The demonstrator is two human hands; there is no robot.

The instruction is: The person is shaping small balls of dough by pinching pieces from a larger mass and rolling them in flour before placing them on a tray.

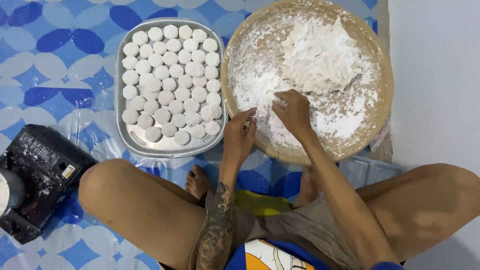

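The left hand [239,136] is resting at the bowl's [385,85] near rim, fingers curled, grasp unclear. The right hand [292,112] is pinching floury dough inside the bowl. The dough heap [320,55] is lying just beyond the right hand, nearer to it; the tray [121,95] of balls [170,80] is sitting left.

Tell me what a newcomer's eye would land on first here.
First, the metal tray at upper left, packed with rows of white dough balls. Next, the round floury basin to its right with a dough heap, where the left hand and right hand meet at the near rim.
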